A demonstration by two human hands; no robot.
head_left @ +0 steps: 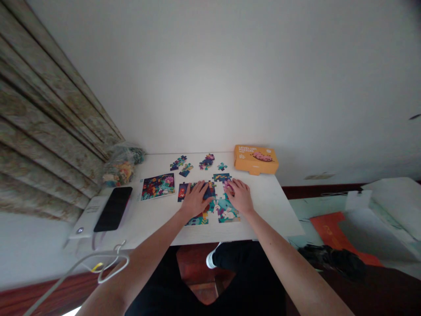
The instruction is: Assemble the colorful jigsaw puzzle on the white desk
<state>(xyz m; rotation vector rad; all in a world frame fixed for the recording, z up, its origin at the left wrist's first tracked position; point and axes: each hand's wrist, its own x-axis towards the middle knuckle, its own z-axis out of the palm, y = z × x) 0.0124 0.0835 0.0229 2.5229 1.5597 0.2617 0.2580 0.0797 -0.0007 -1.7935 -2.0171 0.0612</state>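
Observation:
A partly joined colourful jigsaw puzzle lies on the white table in front of me. My left hand rests flat on its left part, fingers spread. My right hand lies flat on its right part, fingers stretched toward a pink area. Neither hand holds a piece. Loose puzzle pieces sit in small clusters beyond the hands, with one more single piece nearby.
An orange box stands at the table's back right. A picture card, a black phone on a white device, and a plastic bag lie left. A white cable hangs off the front edge. Curtain at left.

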